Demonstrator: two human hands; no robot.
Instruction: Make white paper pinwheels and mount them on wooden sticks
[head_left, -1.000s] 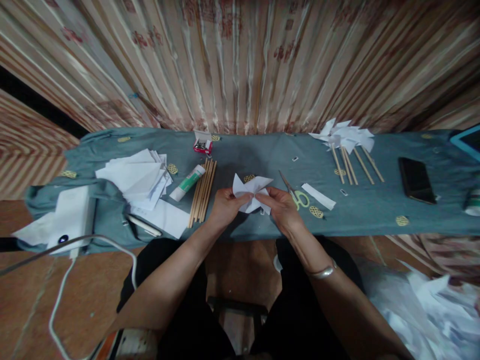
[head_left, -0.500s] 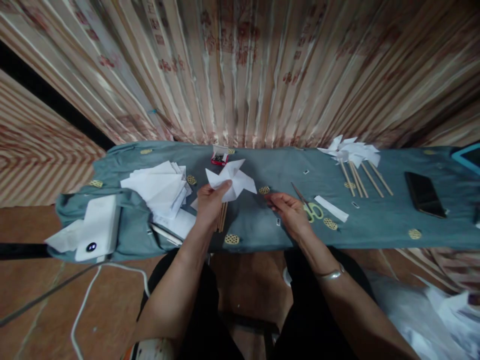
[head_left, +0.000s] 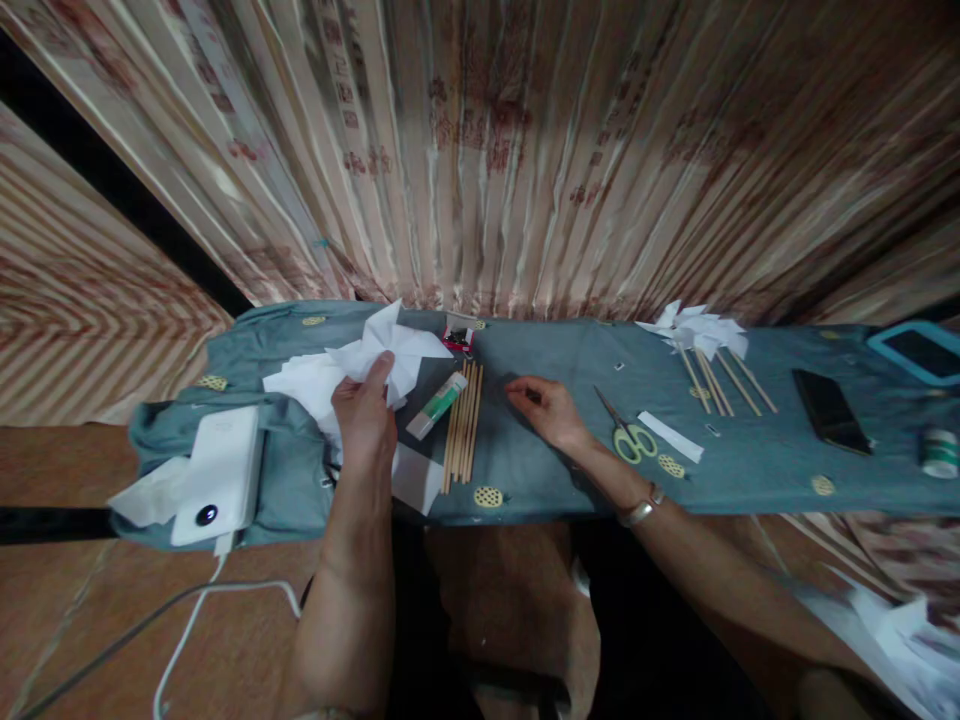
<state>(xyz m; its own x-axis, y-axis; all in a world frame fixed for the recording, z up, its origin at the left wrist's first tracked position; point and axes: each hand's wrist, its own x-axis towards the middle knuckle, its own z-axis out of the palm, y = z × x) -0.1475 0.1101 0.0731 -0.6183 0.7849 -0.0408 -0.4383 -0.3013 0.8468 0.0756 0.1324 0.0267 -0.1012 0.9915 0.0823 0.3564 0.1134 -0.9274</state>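
Observation:
A white folded-paper pinwheel (head_left: pixel 405 345) is pinched in my left hand (head_left: pixel 365 415), thumb on top, above the stack of white paper sheets (head_left: pixel 296 380). My right hand (head_left: pixel 553 412) hovers over the cloth with its fingers curled together; whatever may be between the fingertips is too small to make out. Between the hands lie several wooden sticks (head_left: pixel 465 430) side by side and a white-and-green glue stick (head_left: pixel 437 405). Behind them stands a small open red box (head_left: pixel 458 338) with dark bits inside. Green-handled scissors (head_left: pixel 634 442) rest to the right of my right hand.
Finished pinwheels (head_left: pixel 705 330) on sticks lie at the right. Nearby are a paper strip (head_left: pixel 671 437), a black phone (head_left: pixel 831 410) and a blue-framed device (head_left: pixel 919 350). A white power bank (head_left: pixel 217 475) with a cable sits on the left of the green cloth (head_left: pixel 540 480).
My left hand has carried the pinwheel leftward, over the paper stack, uncovering the sticks and glue stick. My right hand has shifted slightly left, fingers still curled. The view has turned a little right.

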